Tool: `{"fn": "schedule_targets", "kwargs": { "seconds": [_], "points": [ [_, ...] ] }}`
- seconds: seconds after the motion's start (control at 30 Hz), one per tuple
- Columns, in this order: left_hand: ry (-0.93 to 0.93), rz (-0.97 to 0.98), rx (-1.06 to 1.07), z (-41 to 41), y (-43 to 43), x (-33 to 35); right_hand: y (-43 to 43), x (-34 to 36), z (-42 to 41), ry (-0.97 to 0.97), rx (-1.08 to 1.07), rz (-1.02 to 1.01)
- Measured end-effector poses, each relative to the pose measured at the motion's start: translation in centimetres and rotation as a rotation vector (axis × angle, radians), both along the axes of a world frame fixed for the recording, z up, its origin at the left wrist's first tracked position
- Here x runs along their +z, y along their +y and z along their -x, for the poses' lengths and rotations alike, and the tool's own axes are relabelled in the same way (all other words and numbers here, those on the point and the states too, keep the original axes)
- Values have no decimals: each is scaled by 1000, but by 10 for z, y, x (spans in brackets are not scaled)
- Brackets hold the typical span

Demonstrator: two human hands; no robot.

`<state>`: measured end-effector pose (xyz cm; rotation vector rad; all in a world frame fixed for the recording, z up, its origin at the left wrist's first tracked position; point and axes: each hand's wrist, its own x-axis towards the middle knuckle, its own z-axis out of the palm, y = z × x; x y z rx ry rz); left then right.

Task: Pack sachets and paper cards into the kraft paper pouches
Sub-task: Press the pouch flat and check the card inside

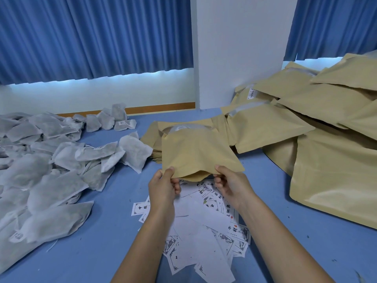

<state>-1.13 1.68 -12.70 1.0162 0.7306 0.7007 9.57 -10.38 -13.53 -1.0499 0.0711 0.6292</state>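
Left hand (pixel 163 186) and right hand (pixel 230 184) each pinch a near corner of the kraft pouch (pixel 195 152), which stretches away from the grip. Sachets (pixel 61 160) heap left of the pouch (left hand nearer); paper cards (pixel 204 225) lie beneath it.

The table (pixel 106 242) has a blue top that fills the lower half of the frame.

- Left side: a large heap of sachets (pixel 40 180), white and overlapping one another.
- Far edge, upper left of centre: a smaller group of sachets (pixel 110 119).
- Lower centre: printed paper cards (pixel 204 231), fanned out and overlapping.
- Centre: a stack of flat pouches (pixel 151 135).
- Right side: a pile of brown pouches (pixel 326 160), heaped toward the wall.
- Lower right: small dark specks on the bare top.
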Motion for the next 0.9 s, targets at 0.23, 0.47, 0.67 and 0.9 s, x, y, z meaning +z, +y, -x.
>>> {"fn": "schedule_targets", "kwargs": {
  "seconds": [0.23, 0.47, 0.67, 0.9],
  "points": [
    [93, 52, -177, 3, 4, 3, -1, -1, -7, -17, -56, 34],
    [149, 56, -306, 8, 2, 5, 5, -5, 0, -77, 13, 73],
    [148, 63, -300, 6, 1, 3, 3, -6, -2, -53, -4, 42],
    [135, 58, -308, 6, -2, 4, 3, -8, -1, -90, 77, 66]
  ]
}}
